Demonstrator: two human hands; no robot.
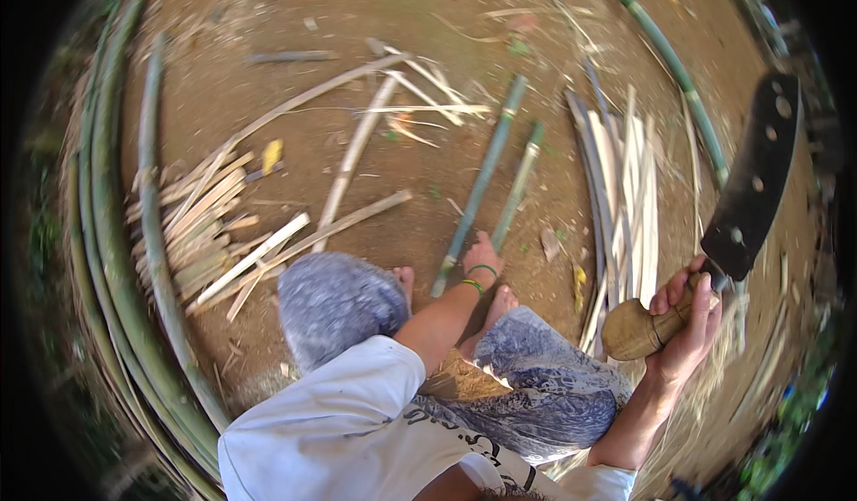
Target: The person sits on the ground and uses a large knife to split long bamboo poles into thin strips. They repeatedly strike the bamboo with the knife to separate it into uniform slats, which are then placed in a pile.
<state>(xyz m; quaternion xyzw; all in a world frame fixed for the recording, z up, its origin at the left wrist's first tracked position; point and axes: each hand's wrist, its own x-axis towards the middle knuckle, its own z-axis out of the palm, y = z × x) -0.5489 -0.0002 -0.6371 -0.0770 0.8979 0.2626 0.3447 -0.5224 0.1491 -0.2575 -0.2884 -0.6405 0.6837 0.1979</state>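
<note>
Reaching down in front of my feet, my left hand (pixel 483 258) is closed at the near end of a short green bamboo pole (pixel 518 187), its fingers partly hidden. A longer green bamboo pole (pixel 483 169) lies just left of it on the ground, passing close by the hand. Raised at the right, my right hand (pixel 686 327) is wrapped round the pale wooden handle of a machete (pixel 759 175). Its broad dark blade has several holes and points up and away from me.
Split bamboo strips (pixel 201 224) are heaped at the left, and more strips (pixel 636 198) lie at the right. Long green bamboo poles (pixel 112 224) run along the left side. Another pole (pixel 665 50) curves at the far right. Loose strips (pixel 361 144) cross the brown dirt ahead.
</note>
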